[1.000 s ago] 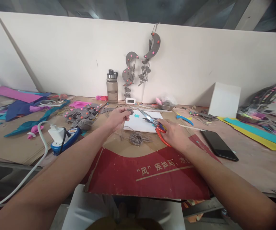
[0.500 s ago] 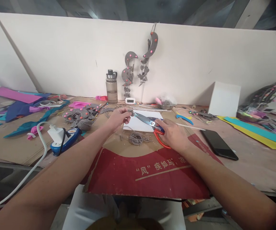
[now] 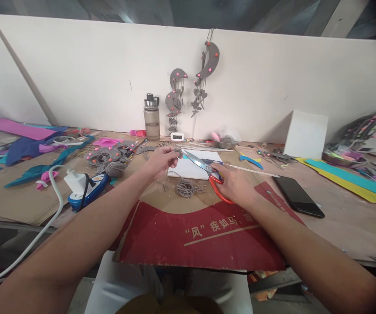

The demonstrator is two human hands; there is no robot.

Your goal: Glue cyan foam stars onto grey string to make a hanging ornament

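My left hand [image 3: 162,161] pinches a small grey piece [image 3: 177,152] between thumb and fingers; its exact shape is too small to make out. My right hand [image 3: 235,181] is closed round the red handles of a pair of scissors [image 3: 198,162]. The blades point left, their tips close to the grey piece. Below the blades lies a coil of grey cord [image 3: 187,187] on the cardboard. A white sheet [image 3: 192,171] rests behind the scissors, partly covered by them and my right hand.
A black phone [image 3: 297,196] lies right of the red-printed cardboard [image 3: 207,235]. At left are a blue power strip [image 3: 91,192] and grey crescents with pink dots [image 3: 109,155]. A water bottle [image 3: 151,117] stands by the wall, where grey crescent hangings [image 3: 210,61] dangle.
The hanging crescent strand at the wall has swung slightly right. Both hands stay nearly in place, and the scissor blades have shifted a little near the grey piece.
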